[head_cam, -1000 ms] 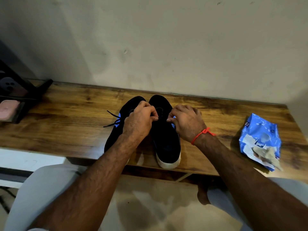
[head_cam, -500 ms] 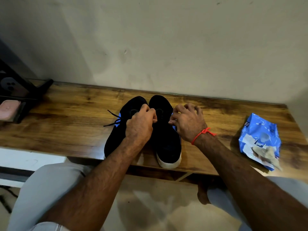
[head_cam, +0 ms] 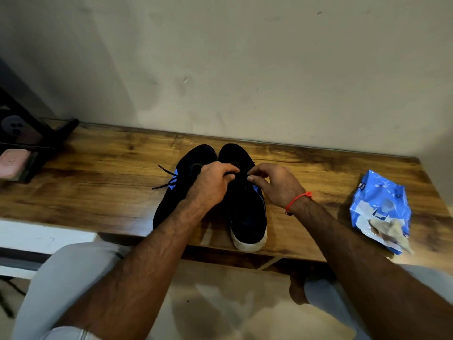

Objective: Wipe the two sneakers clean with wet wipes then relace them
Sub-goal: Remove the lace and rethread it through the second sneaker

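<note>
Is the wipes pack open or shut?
Open: a crumpled wipe sticks out of the blue wipes pack lying on the table.

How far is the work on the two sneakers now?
Wiping looks finished: a used wipe lies on the wet wipes pack. The left sneaker already carries laces. Left hand and right hand pinch lace at the right sneaker. Finishing that lacing remains.
</note>
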{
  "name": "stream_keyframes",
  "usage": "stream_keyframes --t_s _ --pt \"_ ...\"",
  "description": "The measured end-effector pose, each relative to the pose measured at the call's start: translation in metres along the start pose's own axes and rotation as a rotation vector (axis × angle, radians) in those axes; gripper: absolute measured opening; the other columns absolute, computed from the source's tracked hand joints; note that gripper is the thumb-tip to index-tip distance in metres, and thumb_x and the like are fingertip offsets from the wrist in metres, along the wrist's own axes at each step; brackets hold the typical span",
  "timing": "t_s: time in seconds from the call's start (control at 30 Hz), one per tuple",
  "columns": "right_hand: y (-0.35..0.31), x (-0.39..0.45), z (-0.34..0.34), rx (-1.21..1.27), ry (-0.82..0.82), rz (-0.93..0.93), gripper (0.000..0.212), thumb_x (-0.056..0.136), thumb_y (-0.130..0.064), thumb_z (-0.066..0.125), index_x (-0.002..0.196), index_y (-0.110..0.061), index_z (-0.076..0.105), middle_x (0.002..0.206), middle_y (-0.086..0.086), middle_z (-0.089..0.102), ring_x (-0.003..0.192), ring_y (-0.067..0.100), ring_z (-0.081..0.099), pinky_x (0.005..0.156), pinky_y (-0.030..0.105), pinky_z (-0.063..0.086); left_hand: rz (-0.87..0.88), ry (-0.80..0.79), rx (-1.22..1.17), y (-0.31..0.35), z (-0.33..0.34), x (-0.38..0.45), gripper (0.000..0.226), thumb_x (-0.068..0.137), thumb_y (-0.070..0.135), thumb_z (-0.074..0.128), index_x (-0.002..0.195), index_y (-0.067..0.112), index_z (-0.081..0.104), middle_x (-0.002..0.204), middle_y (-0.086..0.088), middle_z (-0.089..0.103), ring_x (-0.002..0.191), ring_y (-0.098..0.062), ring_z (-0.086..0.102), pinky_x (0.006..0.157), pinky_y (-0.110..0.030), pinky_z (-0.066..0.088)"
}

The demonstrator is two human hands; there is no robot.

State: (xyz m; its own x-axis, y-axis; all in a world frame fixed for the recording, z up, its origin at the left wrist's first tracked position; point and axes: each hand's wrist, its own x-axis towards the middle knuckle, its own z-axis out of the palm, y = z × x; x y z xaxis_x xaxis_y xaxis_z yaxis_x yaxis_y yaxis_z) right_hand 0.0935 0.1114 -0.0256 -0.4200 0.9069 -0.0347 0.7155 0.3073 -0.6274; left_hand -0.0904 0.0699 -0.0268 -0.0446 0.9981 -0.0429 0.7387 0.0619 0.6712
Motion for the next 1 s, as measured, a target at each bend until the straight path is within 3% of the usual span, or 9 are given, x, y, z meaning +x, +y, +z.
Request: stream_keyframes --t_s 0.13,0.4,0.57,0.8,0.93,1.0 --pt "-0.005 -0.001 -0.001 -0.022 -0.038 -0.005 0.010 0.094 -0.023 0.065 0.101 -0.020 0.072 0.099 -0.002 0.072 0.100 0.013 0.063 0.091 0.036 0.052 0.015 0.090 0.074 0.001 -0.004 0.000 0.014 0.095 0.021 0.069 0.108 0.021 0.076 0.104 0.004 0.058 0.098 -0.008 0.055 0.089 -0.025 0.049" --pt "-0.009 -0.002 -0.003 -0.029 -0.054 0.032 0.009 0.095 -0.023 0.063 0.099 -0.021 0.071 0.098 -0.003 0.070 0.097 0.012 0.061 0.085 0.030 0.051 -0.082 0.149 0.059 -0.006 0.007 0.001 0.011 0.101 0.021 0.060 0.094 0.021 0.068 0.100 0.005 0.052 0.085 -0.003 0.050 0.064 -0.009 0.034" --pt "-0.005 0.001 0.000 -0.081 -0.067 0.041 0.008 0.095 -0.029 0.062 0.097 -0.027 0.070 0.094 -0.004 0.071 0.093 0.014 0.063 0.083 0.039 0.055 -0.103 0.141 0.068 -0.009 0.010 0.002 0.012 0.103 0.021 0.058 0.095 0.021 0.067 0.102 0.005 0.053 0.081 -0.002 0.050 0.064 -0.014 0.039" --pt "-0.001 0.000 0.003 -0.070 -0.026 -0.012 0.007 0.095 -0.032 0.061 0.099 -0.030 0.067 0.095 -0.007 0.069 0.093 0.014 0.061 0.082 0.042 0.055 -0.106 0.097 0.062 -0.011 0.009 0.003 0.009 0.099 0.021 0.063 0.093 0.024 0.069 0.102 0.005 0.058 0.092 -0.009 0.060 0.079 -0.029 0.056" --pt "-0.005 -0.004 0.000 -0.058 0.025 -0.134 0.026 0.088 -0.059 0.051 0.095 -0.035 0.057 0.102 -0.013 0.060 0.101 0.011 0.056 0.088 0.045 0.050 -0.041 0.068 0.023 -0.012 0.001 0.002 0.012 0.096 0.020 0.069 0.106 0.024 0.071 0.102 0.004 0.063 0.095 -0.010 0.062 0.084 -0.033 0.058" --pt "-0.007 -0.005 -0.002 -0.154 -0.037 -0.125 0.017 0.089 -0.059 0.051 0.092 -0.042 0.052 0.108 -0.013 0.057 0.111 0.014 0.052 0.096 0.050 0.044 -0.022 0.072 0.033 -0.011 0.000 0.001 0.015 0.095 0.021 0.069 0.109 0.024 0.072 0.106 0.002 0.064 0.099 -0.012 0.062 0.087 -0.033 0.057"
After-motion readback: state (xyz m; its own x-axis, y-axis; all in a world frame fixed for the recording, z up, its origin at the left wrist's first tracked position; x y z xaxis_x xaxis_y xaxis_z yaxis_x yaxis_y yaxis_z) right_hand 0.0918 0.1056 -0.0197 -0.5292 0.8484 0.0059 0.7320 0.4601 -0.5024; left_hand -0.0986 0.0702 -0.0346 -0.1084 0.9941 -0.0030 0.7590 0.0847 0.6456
